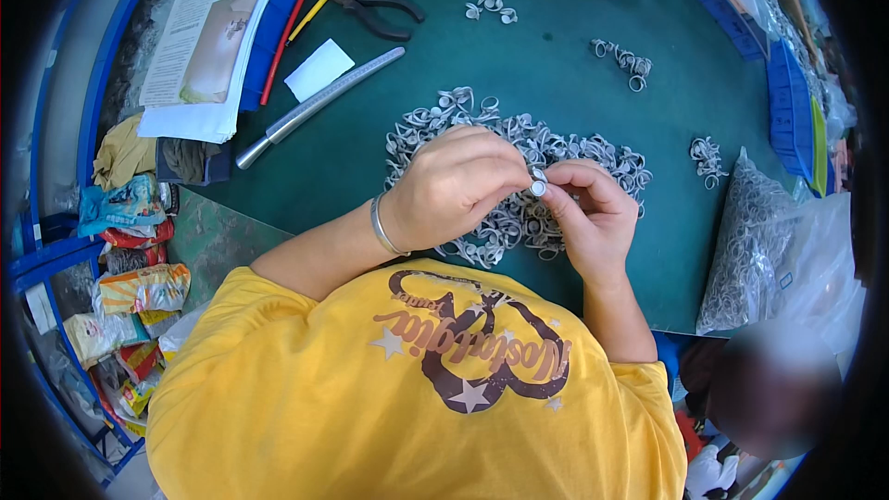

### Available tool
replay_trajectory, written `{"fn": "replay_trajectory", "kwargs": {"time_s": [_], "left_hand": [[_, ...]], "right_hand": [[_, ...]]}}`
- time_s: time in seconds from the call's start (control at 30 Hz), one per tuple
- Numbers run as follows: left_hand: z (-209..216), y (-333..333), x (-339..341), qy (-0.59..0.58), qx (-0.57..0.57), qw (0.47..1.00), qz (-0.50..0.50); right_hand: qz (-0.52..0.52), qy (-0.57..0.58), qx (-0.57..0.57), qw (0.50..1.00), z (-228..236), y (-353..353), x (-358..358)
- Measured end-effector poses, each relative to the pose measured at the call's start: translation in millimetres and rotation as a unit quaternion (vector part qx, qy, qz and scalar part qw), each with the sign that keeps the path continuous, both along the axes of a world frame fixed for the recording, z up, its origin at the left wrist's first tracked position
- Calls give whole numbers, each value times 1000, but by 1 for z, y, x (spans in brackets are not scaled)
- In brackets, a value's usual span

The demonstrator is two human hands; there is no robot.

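- Ring [538,187], grey and metallic with a pale round face, was held in the air above the tabletop [676,250], toward the near edge, between both hands.
- Left hand [461,176]: thumb and forefinger were drawn together and appeared to be clamped on the ring's left side; the exact contact was too small to be made out.
- Right hand [594,213]: thumb and forefinger were closed on the ring from the right.
- Whether a second piece was pinched with it could not be told.
- Beneath the hands, a pile of similar rings [451,118] was spread over the middle of the tabletop. Smaller clusters were placed toward the far edge [491,7] and near the right edge [707,162].
- A filled clear bag [752,241] was stood at the near right corner; a tapered metal rod [319,108] and pliers [372,11] were laid toward the left edge.
- Handling: the ring was judged light and stiff, with a smooth surface likely to be slippery under dry fingertips. Thin parts of the band were considered liable to bend if squeezed hard.
- Grip: opposite sides of the band were judged the best hold, so that the round face was left unpressed.
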State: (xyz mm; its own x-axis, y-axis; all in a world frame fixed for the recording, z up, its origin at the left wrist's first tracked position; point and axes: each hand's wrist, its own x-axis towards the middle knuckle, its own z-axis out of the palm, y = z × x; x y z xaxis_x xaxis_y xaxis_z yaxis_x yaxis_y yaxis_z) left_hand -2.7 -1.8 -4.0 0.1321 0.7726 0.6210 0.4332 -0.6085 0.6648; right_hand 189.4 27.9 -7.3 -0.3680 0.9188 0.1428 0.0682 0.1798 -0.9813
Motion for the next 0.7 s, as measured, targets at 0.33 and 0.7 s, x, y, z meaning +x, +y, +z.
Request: {"fn": "replay_trajectory", "kwargs": {"time_s": [0.33,0.7], "left_hand": [[4,0,-1,26,7,1000,-10],[7,-3,1,-112,-101,987,-58]], "right_hand": [[15,-2,25,1000,-1,1,0],[48,60,-97,992,2,5,0]]}}
